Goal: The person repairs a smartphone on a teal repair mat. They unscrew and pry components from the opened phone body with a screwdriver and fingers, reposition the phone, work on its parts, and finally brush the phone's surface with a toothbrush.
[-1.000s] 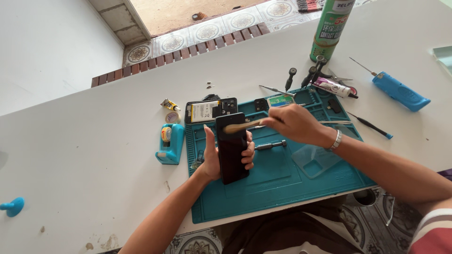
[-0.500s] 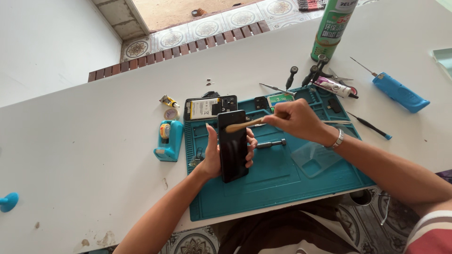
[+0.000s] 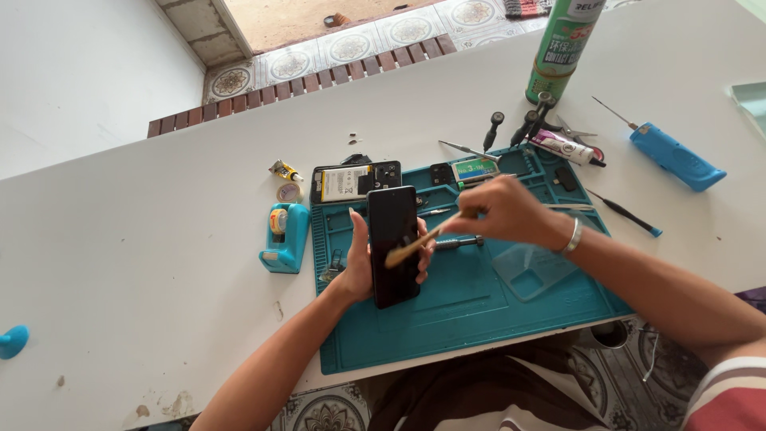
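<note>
My left hand (image 3: 361,267) holds a black phone (image 3: 393,239) upright over the teal work mat (image 3: 447,319), fingers wrapped round its edges. My right hand (image 3: 503,211) grips a small tan-handled brush (image 3: 415,247), whose tip rests on the phone's dark face near the right edge. A silver bracelet sits on my right wrist.
An opened phone body with its battery (image 3: 351,182) lies at the mat's top left. Beside the mat stand a teal tape dispenser (image 3: 283,235), a green spray can (image 3: 562,48), a blue electric screwdriver (image 3: 674,156), several screwdrivers and tweezers, and a clear phone case (image 3: 531,270).
The brush tip has slid from the phone's upper part down to about its middle. My left hand and the phone have stayed at the same spot on the mat.
</note>
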The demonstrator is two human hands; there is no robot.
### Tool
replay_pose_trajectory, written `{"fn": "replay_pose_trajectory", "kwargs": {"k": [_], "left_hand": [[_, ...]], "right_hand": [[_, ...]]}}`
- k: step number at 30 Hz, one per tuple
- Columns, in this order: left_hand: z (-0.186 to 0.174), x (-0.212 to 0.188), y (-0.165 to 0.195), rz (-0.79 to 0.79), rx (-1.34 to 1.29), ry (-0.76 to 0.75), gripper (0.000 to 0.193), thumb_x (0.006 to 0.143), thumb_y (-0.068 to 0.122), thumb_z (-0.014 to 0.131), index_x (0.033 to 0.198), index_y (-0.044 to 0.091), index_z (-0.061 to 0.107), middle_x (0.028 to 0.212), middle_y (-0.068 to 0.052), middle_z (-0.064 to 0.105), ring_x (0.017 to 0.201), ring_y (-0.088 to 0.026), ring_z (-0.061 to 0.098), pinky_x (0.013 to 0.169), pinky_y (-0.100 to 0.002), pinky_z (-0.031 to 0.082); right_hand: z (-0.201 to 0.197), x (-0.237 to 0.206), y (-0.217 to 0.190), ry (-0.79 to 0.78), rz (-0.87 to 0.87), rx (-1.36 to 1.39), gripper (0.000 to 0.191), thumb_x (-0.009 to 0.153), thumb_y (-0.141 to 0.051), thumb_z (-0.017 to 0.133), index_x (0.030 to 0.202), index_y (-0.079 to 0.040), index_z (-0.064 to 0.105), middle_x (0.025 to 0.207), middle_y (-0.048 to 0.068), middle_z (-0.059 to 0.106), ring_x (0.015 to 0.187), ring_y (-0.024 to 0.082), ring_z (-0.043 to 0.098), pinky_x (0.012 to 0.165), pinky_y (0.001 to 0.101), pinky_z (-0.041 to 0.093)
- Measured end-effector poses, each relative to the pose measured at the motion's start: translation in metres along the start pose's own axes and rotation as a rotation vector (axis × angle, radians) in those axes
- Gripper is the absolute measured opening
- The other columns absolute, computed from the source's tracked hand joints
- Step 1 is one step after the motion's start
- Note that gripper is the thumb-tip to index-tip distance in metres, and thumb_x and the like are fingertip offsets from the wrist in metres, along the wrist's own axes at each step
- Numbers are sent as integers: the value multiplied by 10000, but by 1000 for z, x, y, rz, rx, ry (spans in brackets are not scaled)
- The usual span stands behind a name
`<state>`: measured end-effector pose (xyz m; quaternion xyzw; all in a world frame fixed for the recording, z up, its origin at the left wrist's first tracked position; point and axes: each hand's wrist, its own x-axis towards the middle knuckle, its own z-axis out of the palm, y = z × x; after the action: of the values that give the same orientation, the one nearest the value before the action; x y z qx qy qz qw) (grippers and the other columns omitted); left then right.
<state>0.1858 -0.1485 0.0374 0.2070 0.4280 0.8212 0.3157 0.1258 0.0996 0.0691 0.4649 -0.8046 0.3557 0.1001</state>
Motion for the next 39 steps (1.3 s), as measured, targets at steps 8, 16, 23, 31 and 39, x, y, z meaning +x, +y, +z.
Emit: {"fn": "replay_pose_trajectory", "kwargs": {"k": [8,16,23,31,39], "left_hand": [[3,3,0,7,44,12,1046,838,934,141,1281,59,505,1001,-95,594,904,-177,619,822,-348,545],[2,3,0,32,102,30,1020,867,929,144,1244,60,522,1017,-104,608,940,-168,616,879,-322,532],[4,3,0,29,113,36,991,897,904,166,1272,65,537,1065,-124,623,987,-189,638,894,-349,558],[4,2,1,67,96,29,941,951,850,197,1273,32,533,1183,-171,617,1072,-231,654,860,-397,582],[6,2,1,67,92,7,909,965,815,210,1295,31,530,1179,-174,612,1032,-245,665,822,-390,597]], "right_hand": [[14,-9,-14,-148,-74,25,500,800,-441,843,558,-80,596,472,12,584,370,114,528,375,273,358],[-3,0,3,-197,32,36,468,748,-461,851,546,-102,629,426,11,565,341,110,508,352,284,342],[14,-8,-15,-103,-91,-33,543,787,-475,848,531,-91,561,475,-4,564,377,108,507,379,283,353],[-5,0,2,-151,-35,-49,482,755,-485,838,548,-113,611,456,-5,583,372,99,532,367,281,367],[8,-7,-7,-72,-117,-54,509,779,-484,840,554,-102,592,479,-6,574,386,106,533,371,277,363]]}}
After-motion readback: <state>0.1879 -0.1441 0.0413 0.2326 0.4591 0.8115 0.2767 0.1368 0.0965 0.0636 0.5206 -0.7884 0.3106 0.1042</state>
